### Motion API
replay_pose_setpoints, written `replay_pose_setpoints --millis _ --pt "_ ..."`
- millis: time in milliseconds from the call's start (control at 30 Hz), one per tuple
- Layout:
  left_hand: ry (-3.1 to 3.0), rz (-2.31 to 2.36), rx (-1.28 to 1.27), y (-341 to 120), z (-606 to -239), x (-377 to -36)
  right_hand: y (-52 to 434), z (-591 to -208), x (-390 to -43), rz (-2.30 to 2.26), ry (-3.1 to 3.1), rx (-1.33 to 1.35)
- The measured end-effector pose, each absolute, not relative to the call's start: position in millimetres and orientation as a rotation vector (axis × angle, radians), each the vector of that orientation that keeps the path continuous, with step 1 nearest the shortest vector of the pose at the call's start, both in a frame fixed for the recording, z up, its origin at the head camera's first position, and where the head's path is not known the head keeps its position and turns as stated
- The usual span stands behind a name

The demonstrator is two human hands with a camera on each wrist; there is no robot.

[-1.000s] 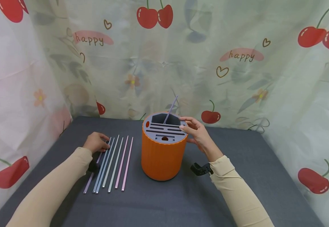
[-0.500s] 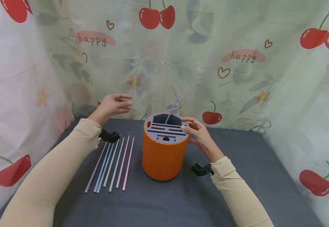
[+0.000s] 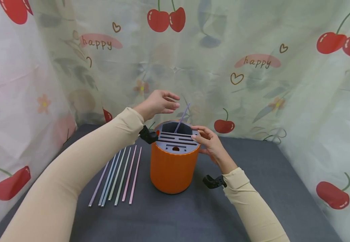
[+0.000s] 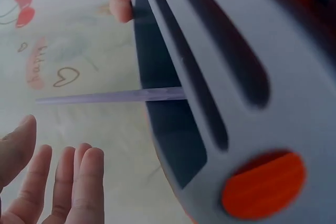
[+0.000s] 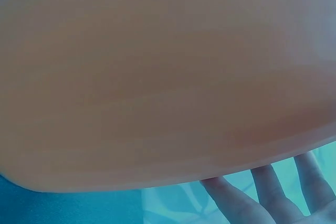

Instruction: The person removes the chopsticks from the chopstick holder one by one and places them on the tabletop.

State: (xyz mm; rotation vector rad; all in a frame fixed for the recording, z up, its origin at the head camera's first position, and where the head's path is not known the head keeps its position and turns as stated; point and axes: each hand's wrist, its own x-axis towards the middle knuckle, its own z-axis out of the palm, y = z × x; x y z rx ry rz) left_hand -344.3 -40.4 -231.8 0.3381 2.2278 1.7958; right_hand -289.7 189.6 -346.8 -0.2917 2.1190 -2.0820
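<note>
An orange round knife block [image 3: 172, 171] with a slotted grey top [image 3: 178, 140] stands upright on the table. One purple chopstick [image 3: 183, 116] leans out of its large rear opening. Above the back left of the block hovers my left hand [image 3: 160, 102], fingers loosely bent and holding nothing. In the left wrist view, that hand's fingers [image 4: 86, 187] are apart from the chopstick [image 4: 105, 97]. My right hand [image 3: 209, 143] holds the block's right rim, thumb on the top and the other fingers [image 5: 270, 187] against its side. Several more chopsticks [image 3: 117, 176] lie left of the block.
The loose chopsticks, purple, blue, pale green and pink, lie side by side on the dark grey tablecloth [image 3: 178, 222]. Cherry-patterned curtains [image 3: 205, 84] close off the back and both sides. A black wrist strap [image 3: 212, 181] hangs below the right wrist.
My left hand has risen from the far ends of the loose chopsticks and moved right, over to the knife block. My right hand stays at the block's rim.
</note>
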Motion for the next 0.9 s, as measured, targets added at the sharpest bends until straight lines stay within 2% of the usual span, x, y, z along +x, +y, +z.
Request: replay_pose_setpoints --millis 700,900 --pt "2.332 1.584 0.322 -6.8 -239.5 -349.7 190.0 -347.5 -291.8 -2.052 2.150 -0.276" --pt "2.345 1.634 0.399 -8.5 -236.0 -347.1 190.5 -346.8 -291.5 -2.058 2.145 -0.275"
